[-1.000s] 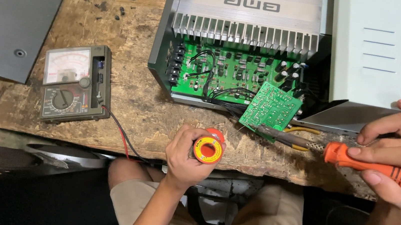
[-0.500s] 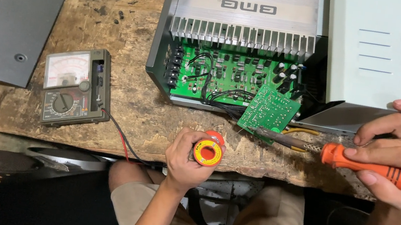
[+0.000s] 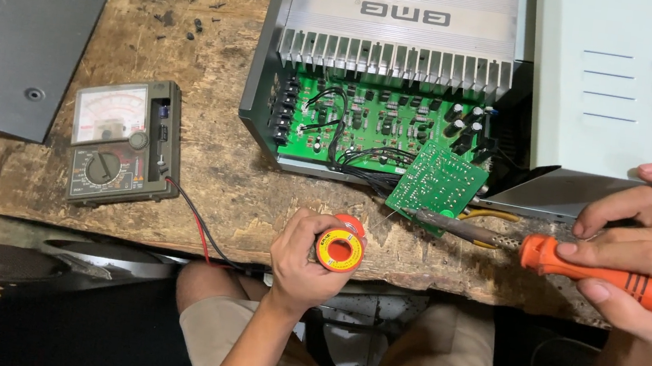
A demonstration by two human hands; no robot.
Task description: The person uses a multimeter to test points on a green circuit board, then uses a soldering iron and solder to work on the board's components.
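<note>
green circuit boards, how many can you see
2: a large circuit board inside the open amplifier chassis, and a small circuit board tilted at its front edge, by the soldering iron tip. Others may be hidden.

I see my left hand (image 3: 302,260) gripping solder spool (image 3: 339,247), right hand (image 3: 646,244) holding orange soldering iron (image 3: 570,264), tip at small green board (image 3: 436,183), multimeter (image 3: 122,141) aside

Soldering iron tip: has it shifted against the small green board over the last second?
No. The soldering iron tip sits at the small green board's lower-left edge, as before.
</note>
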